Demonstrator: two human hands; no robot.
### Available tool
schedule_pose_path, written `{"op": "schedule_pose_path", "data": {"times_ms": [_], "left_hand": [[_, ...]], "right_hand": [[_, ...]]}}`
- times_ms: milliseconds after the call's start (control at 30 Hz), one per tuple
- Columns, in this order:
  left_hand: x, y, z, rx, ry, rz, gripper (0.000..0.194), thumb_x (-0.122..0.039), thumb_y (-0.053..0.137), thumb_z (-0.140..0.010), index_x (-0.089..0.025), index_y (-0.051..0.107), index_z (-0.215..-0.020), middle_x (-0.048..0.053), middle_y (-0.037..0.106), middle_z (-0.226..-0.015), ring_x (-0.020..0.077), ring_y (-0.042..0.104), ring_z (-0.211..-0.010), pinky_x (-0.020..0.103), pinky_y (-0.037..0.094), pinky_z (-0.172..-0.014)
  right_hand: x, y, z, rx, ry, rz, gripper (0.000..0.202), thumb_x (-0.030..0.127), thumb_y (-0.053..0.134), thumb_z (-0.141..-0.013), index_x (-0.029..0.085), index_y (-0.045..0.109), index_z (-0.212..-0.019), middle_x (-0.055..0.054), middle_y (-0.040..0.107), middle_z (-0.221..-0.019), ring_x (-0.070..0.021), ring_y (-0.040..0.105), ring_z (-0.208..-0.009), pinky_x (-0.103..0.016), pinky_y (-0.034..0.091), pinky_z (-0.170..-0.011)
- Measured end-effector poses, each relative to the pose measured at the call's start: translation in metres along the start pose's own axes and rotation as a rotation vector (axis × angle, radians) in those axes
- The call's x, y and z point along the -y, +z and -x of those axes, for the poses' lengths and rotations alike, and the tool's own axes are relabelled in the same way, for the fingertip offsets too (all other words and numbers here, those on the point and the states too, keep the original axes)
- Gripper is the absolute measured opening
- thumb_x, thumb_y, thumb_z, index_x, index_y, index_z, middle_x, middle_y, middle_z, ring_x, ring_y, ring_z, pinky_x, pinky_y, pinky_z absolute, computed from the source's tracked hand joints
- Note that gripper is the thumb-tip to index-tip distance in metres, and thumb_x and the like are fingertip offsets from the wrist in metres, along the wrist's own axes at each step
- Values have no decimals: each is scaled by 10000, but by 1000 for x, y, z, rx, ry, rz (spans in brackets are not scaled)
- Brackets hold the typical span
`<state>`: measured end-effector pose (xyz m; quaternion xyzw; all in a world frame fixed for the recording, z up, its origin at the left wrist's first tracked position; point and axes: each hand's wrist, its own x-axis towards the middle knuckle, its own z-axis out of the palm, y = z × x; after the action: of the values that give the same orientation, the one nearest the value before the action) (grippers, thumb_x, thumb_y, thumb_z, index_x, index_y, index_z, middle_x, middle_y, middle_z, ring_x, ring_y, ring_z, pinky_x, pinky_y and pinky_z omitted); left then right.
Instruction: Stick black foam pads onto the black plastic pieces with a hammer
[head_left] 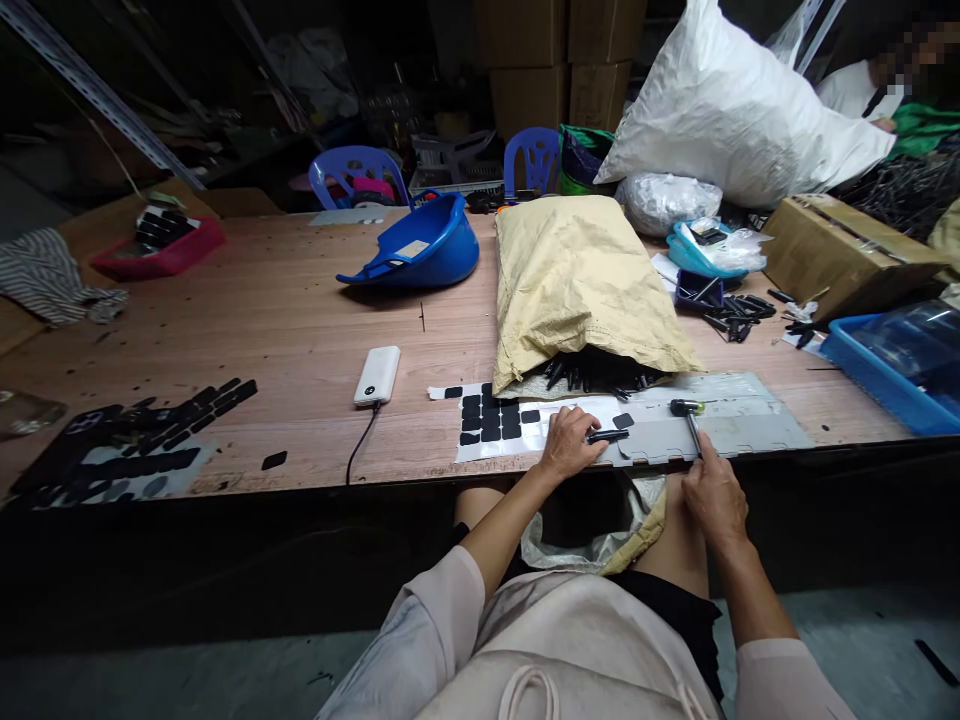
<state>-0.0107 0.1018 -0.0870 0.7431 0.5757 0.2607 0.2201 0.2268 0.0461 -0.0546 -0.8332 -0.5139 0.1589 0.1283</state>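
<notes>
My left hand point(571, 441) rests at the table's front edge, its fingers closed on a small black part point(609, 436) lying over the grey board. To the right, my right hand point(716, 495) grips the handle of a small hammer point(688, 408), whose head is above the grey board point(750, 425). Beside my left hand is a white sheet point(487, 448) with rows of black stickers point(490, 420). A loose black sticker point(623, 420) lies just behind the black part. Behind both hands, a yellow sack point(585, 280) lies with its mouth towards me, black parts point(574, 374) showing inside.
A white power bank point(377, 376) with a cable and a blue basin point(435, 240) are left of the sack. Black stickers point(172, 430) lie far left. On the right are a cardboard box point(840, 250) and a blue tray point(892, 375). An open bag point(637, 540) hangs at my lap.
</notes>
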Motion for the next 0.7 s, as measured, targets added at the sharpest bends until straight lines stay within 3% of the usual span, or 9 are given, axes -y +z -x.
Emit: {"op": "schedule_pose_path", "data": {"times_ms": [167,333,500,700], "left_hand": [[4,4,-3,18,10,28,171,-300,873,-831,-244,785,-967,44,728,-980,272,584,-1069,432,439,-993],[8,5,-4,31,27,24,147,-333,867,-842,-255,807,-952,49,733,-964,275,595,-1066,431,444,-983],[7,4,-4,34,26,16,164,-339,862,-858,-250,824,-991,50,744,-994,269,591,-1079,429,435,-1001],[6,2,-3,44,41,11,148,-342,828,-883,-265,825,-1009,48,741,-989,269,584,-1066,436,427,-1024]], "right_hand": [[-13,4,-10,-24,-45,-56,698,325,438,-981,238,453,-1673,-195,668,-1363,-336,686,-1064,-501,551,-942],[-33,6,-16,-73,-107,-320,684,430,522,-934,190,571,-1572,-129,752,-1189,-277,691,-990,-403,558,-905],[-30,12,21,16,-265,-535,739,552,474,-1004,187,452,-1647,-90,772,-1045,-198,674,-787,-326,576,-752],[-9,20,56,105,-396,-442,647,539,479,-1012,204,583,-1557,-113,780,-1119,-224,730,-916,-338,617,-822]]}}
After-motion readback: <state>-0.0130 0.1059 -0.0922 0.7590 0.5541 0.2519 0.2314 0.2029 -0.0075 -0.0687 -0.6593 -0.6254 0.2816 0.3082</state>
